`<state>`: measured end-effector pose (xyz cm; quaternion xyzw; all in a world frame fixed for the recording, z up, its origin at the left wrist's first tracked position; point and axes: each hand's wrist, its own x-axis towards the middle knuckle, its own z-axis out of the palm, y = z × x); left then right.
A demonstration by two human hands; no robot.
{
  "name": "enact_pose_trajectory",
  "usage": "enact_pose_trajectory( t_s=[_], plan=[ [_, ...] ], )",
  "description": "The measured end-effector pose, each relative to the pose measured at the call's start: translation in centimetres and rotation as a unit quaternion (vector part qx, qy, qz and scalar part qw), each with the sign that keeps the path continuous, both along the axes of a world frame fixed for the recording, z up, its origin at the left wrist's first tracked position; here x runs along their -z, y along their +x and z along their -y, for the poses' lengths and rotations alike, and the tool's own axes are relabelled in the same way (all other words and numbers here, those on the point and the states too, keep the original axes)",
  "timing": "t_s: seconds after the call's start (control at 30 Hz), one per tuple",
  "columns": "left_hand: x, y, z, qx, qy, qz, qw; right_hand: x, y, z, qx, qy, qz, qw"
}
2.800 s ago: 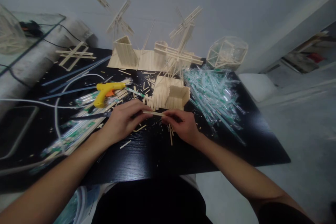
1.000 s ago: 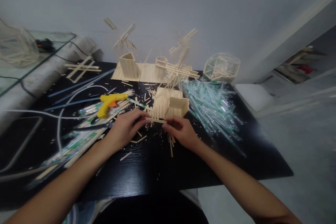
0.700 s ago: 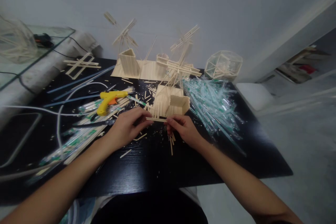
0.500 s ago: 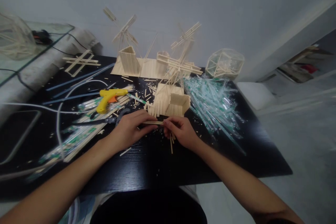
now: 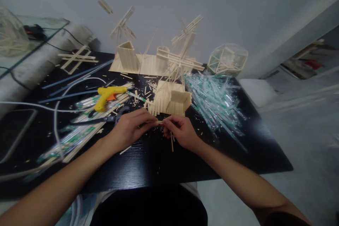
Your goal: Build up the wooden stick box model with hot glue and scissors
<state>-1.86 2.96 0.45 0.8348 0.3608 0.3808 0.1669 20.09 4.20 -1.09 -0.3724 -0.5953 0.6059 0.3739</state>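
Observation:
Between my two hands are short wooden sticks (image 5: 159, 122), held at their ends just above the black table. My left hand (image 5: 136, 125) pinches the left end with thumb and fingers. The right end is pinched by my right hand (image 5: 180, 130), and a few more sticks (image 5: 172, 142) poke out below its curled fingers. Right behind my hands stands a wooden-stick base (image 5: 162, 93) with an open box (image 5: 180, 101) on it. Scissors (image 5: 106, 118) lie close to my left wrist, partly hidden by it.
A yellow glue gun (image 5: 108, 95) rests on packs of sticks (image 5: 76, 139) at left. Clear and green wrappers (image 5: 217, 99) are heaped at right. Stick windmill models (image 5: 129, 58) stand at the back near a faceted frame (image 5: 227, 59). Offcuts litter the black table (image 5: 185, 169).
My hands have drawn closer together, so less of the sticks shows between them. The whole view has shifted slightly; the objects on the table keep their places.

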Motion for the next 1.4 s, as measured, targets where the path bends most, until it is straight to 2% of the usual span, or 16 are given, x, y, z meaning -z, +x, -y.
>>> enact_pose_trajectory(
  t_s=[0.3, 0.57, 1.07, 1.4],
  plan=[
    [0.7, -0.3, -0.1, -0.009, -0.005, -0.006, 1.000, -0.4, 0.1, -0.2, -0.007, -0.030, 0.008, 0.999],
    [0.2, -0.6, -0.1, -0.023, 0.007, -0.006, 1.000, -0.1, 0.4, -0.9, 0.026, -0.070, -0.046, 0.996],
    [0.8, -0.5, -0.3, -0.018, -0.004, -0.024, 1.000, 0.1, 0.7, -0.9, 0.063, -0.013, -0.030, 0.997],
    [1.1, -0.7, -0.4, -0.019, -0.005, -0.028, 0.999, -1.3, 0.9, -0.9, 0.063, 0.030, 0.013, 0.997]
  ],
)
